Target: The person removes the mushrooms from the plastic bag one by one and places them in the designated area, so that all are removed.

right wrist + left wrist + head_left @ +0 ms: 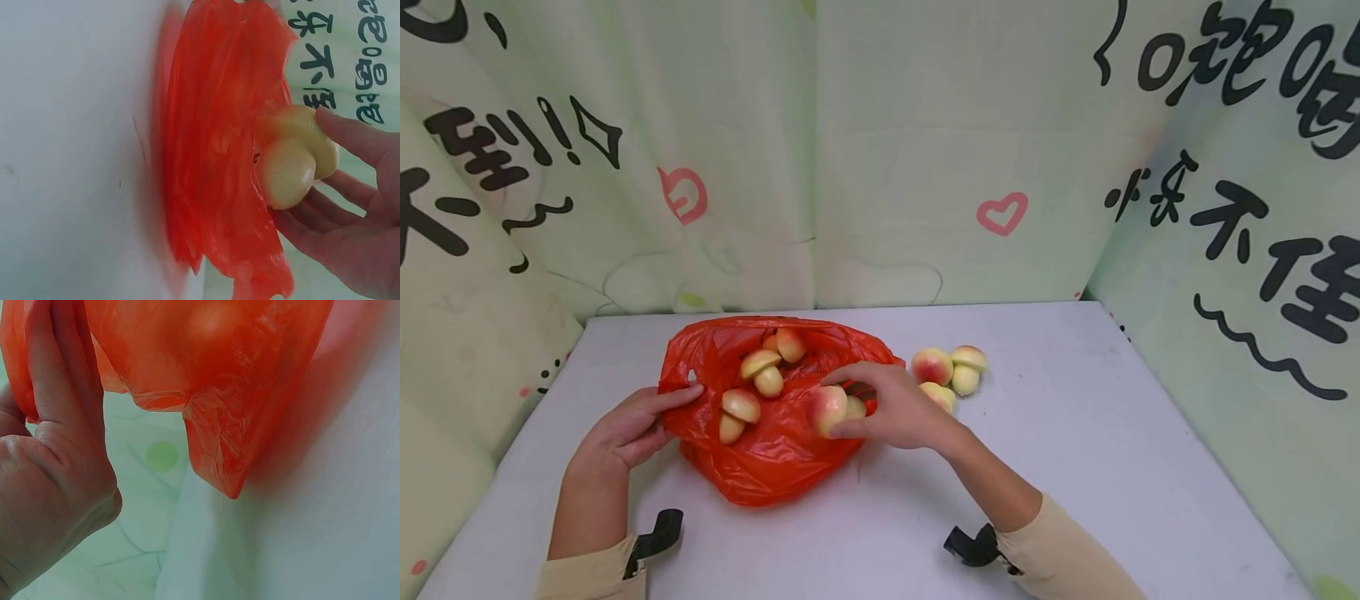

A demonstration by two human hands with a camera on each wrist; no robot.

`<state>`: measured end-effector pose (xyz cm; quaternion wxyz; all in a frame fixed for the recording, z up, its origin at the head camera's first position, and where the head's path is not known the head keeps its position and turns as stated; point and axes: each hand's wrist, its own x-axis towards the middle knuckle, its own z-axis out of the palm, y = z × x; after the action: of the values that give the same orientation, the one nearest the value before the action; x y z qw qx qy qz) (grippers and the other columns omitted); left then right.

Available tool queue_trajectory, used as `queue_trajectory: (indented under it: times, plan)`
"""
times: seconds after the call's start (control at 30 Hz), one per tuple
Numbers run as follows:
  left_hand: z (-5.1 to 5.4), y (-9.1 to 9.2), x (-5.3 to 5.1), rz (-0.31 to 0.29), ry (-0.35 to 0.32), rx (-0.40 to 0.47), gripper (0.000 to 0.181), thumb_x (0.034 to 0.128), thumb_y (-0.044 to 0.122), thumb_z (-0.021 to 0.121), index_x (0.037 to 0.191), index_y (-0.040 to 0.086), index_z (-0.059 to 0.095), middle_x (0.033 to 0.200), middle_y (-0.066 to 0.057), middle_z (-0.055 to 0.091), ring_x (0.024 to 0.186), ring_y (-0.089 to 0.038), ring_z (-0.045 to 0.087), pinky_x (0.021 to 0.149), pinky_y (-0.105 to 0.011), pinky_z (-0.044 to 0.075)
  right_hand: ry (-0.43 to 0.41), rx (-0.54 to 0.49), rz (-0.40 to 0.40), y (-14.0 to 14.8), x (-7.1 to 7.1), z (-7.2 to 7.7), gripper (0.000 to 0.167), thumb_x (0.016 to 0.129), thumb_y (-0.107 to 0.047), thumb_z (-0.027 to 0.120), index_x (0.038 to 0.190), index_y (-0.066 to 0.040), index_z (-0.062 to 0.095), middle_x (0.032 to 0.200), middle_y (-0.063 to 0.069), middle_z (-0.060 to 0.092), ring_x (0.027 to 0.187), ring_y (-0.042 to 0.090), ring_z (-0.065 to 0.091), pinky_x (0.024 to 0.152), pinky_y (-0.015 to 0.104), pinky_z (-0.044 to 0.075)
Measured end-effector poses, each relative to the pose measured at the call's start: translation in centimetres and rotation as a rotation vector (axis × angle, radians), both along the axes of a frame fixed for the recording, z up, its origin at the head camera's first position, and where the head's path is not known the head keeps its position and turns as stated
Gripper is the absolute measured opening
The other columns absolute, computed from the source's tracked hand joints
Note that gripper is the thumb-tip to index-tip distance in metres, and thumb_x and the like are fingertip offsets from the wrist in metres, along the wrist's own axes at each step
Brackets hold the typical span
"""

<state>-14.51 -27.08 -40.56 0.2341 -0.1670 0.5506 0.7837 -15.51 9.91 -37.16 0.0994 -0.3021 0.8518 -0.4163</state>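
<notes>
A red plastic bag lies on the table with its mouth spread, several mushroom-shaped pieces inside. My left hand grips the bag's left edge, thumb on the inner side; the left wrist view shows fingers behind the red film. At the bag's right side my right hand holds a pink and cream mushroom-shaped piece over the opening. In the right wrist view, thumb and fingers of the right hand are round this piece, partly behind the bag's edge.
To the right of the bag, several more mushroom-shaped pieces rest on the white table. Pale green curtains with black writing and pink hearts stand behind and at both sides. Black straps are at both wrists.
</notes>
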Motion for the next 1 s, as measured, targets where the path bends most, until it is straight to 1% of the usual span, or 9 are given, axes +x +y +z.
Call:
queue_trajectory:
  times: [0.13,0.3,0.6,0.73,1.0]
  plan:
    - [0.0,0.0,0.0,0.0,-0.003,0.002,0.048,0.1016,0.026,0.069,0.14,0.017,0.041,0.111,0.01,0.073,0.105,-0.009,0.07,0.095,-0.027,0.06,-0.012,-0.012,0.0,0.6,0.1,0.2,0.048,0.086,-0.031,0.087,0.131,-0.024,0.069,0.127,-0.013,0.069,0.117,0.011,0.066,0.098,0.03,0.058]
    - [0.0,-0.1,0.0,-0.008,0.0,0.003,0.047,0.1021,0.026,0.069,0.139,0.016,0.041,0.112,0.01,0.073,0.106,-0.008,0.07,0.096,-0.027,0.06,-0.024,-0.009,-0.015,1.3,0.2,0.6,0.05,0.086,-0.03,0.087,0.132,-0.025,0.069,0.127,-0.014,0.068,0.118,0.01,0.064,0.098,0.031,0.058]
    - [-0.2,-0.2,0.0,-0.012,0.01,-0.003,0.046,0.1021,0.026,0.069,0.139,0.016,0.042,0.112,0.011,0.073,0.106,-0.008,0.07,0.095,-0.027,0.06,0.041,-0.014,-0.028,2.7,0.2,0.8,0.049,0.085,-0.028,0.088,0.131,-0.021,0.069,0.125,-0.008,0.071,0.116,0.015,0.067,0.099,0.036,0.059]
    - [-0.2,-0.2,-0.1,-0.013,0.01,0.0,0.047,0.1021,0.026,0.069,0.139,0.017,0.042,0.113,0.011,0.073,0.106,-0.008,0.07,0.096,-0.027,0.06,0.051,-0.028,-0.041,3.5,0.2,0.8,0.05,0.085,-0.026,0.088,0.13,-0.02,0.069,0.124,-0.007,0.071,0.116,0.017,0.067,0.1,0.038,0.059]
    - [-0.2,-0.2,-0.1,-0.017,0.013,-0.004,0.045,0.1022,0.026,0.068,0.138,0.016,0.043,0.112,0.011,0.073,0.106,-0.008,0.07,0.095,-0.027,0.06,0.04,-0.035,-0.074,5.2,0.2,1.0,0.052,0.084,-0.025,0.089,0.132,-0.02,0.068,0.126,-0.005,0.07,0.116,0.018,0.067,0.1,0.039,0.059]
